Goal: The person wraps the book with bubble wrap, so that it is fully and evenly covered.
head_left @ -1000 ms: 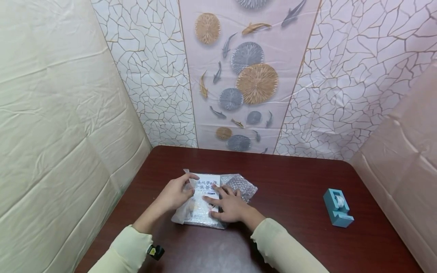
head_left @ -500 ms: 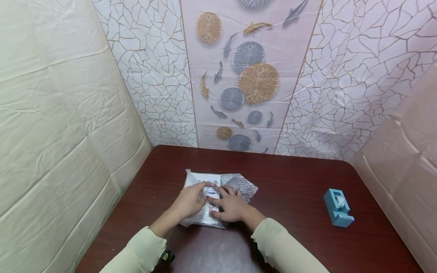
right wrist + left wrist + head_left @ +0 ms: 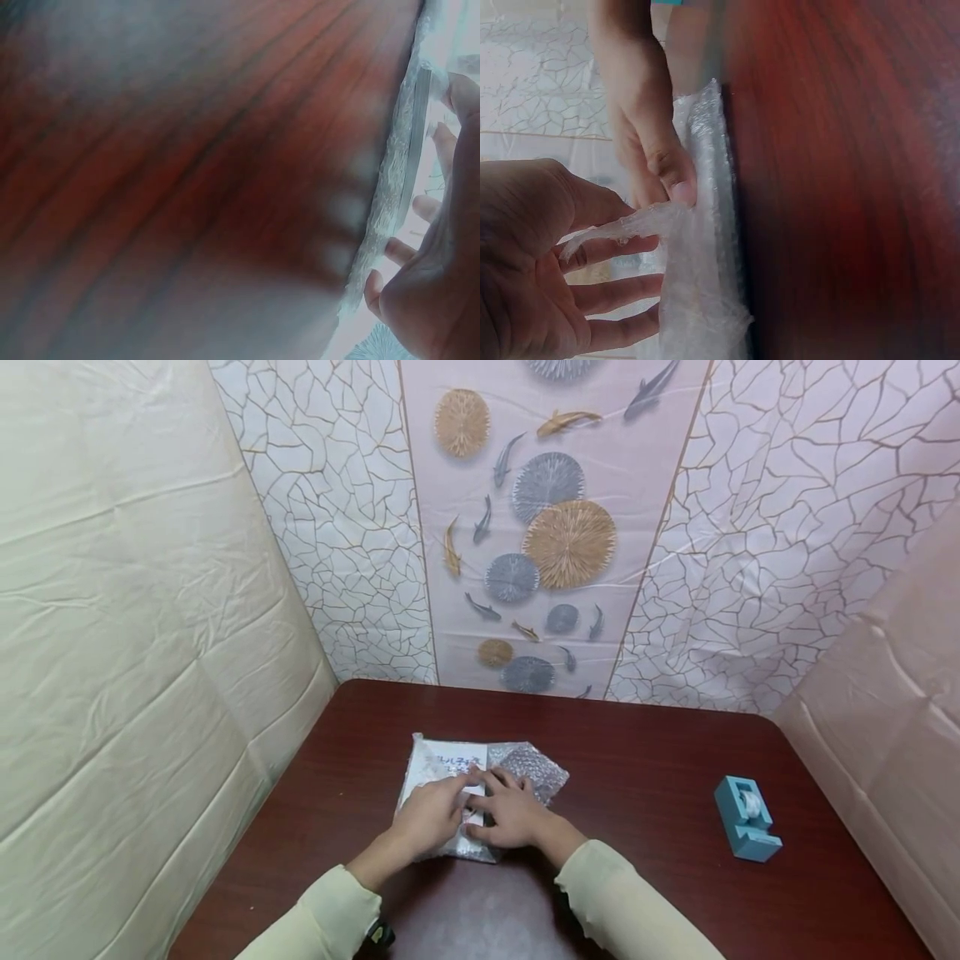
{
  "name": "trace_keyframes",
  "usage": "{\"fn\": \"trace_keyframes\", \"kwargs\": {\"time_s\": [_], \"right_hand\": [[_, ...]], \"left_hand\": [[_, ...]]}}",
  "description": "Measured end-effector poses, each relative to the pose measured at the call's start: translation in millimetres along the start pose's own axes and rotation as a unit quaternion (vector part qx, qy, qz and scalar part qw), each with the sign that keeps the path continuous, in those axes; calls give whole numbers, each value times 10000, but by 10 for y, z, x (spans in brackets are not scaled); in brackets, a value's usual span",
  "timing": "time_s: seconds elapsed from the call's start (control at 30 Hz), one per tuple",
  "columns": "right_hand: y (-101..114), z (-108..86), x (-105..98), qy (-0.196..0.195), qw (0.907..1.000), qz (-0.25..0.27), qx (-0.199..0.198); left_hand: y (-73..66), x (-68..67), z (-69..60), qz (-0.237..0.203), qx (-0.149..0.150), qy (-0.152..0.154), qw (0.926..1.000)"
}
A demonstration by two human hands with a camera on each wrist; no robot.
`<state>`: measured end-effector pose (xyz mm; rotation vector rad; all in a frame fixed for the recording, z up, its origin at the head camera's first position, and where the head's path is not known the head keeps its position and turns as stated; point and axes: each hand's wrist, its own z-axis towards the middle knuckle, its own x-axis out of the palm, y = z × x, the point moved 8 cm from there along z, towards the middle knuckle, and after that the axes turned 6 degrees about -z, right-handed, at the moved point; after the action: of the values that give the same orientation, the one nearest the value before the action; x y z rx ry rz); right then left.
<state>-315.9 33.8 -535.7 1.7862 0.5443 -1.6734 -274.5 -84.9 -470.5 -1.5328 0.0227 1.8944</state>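
Note:
A white book (image 3: pixel 459 752) with blue characters on its cover lies on bubble wrap (image 3: pixel 534 766). Part of the wrap is folded over the book's left side, and another part spreads out to the right. My left hand (image 3: pixel 429 818) is over the cover, fingers extended and touching the folded wrap. In the left wrist view, a loose edge of bubble wrap (image 3: pixel 626 227) stands up beside that hand's thumb and fingers. Spread fingers of my right hand (image 3: pixel 516 817) rest on the book's right side, close to the left fingertips. Both hands hide much of the cover.
A blue tape dispenser (image 3: pixel 748 818) with a roll of clear tape stands to the right on the dark red table (image 3: pixel 622 760). Patterned cloth (image 3: pixel 360 527) hangs behind the table, with pale padded panels (image 3: pixel 150 652) along the sides.
My left hand has moved right across the cover, bringing the left flap of bubble wrap over the book. My right hand has stayed nearly in place.

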Motion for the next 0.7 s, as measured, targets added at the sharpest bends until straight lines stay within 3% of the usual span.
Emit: {"fn": "trace_keyframes", "kwargs": {"time_s": [0.13,0.3,0.5,0.7], "right_hand": [[-48,1,16,-79,9999,71,56],[-93,16,27,-91,9995,287,66],[-90,3,-16,-120,9989,436,-116],[-79,-5,-16,125,9992,376,-93]], "left_hand": [[-40,30,-27,176,49,-52,9998],[-47,91,-49,185,47,103,9998],[-23,101,-48,-345,-254,759,9962],[23,92,-64,-659,-251,1374,9880]]}}
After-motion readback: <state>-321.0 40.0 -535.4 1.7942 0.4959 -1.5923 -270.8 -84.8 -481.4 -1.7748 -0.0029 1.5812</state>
